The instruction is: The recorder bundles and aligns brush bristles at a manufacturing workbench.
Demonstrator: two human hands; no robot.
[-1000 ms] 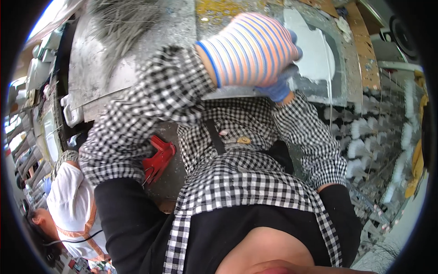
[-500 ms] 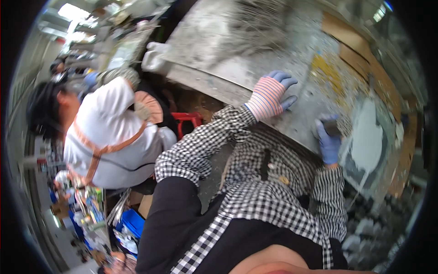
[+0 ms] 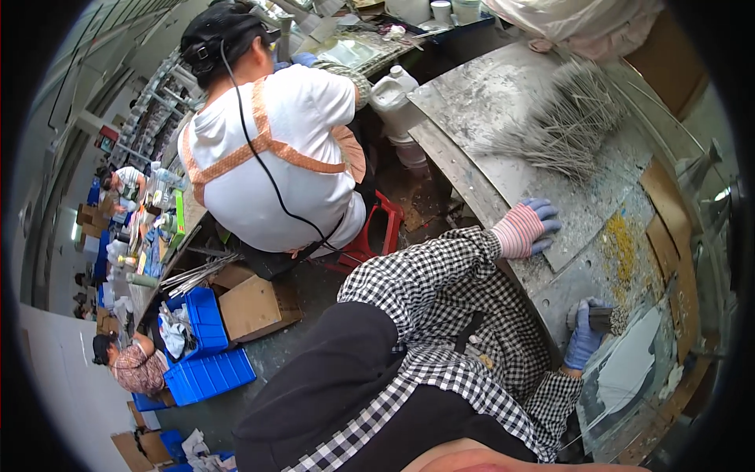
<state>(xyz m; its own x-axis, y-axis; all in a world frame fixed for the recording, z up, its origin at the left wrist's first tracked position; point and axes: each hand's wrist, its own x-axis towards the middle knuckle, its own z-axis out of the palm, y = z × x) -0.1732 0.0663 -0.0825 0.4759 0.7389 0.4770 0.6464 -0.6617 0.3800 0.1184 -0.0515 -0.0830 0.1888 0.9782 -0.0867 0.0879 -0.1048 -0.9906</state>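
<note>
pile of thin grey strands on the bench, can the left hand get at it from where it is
Probably yes: the left hand is open at the near edge of the bench, and nothing visible stands between it and the grey strands, though the arm may need to stretch.

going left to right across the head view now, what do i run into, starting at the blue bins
Blue bins → cardboard box → red stool → left hand → right hand → white smear

A red stool (image 3: 384, 228) stands on the dark grey floor (image 3: 275, 344), a pale wall (image 3: 55, 374) far left.
</note>
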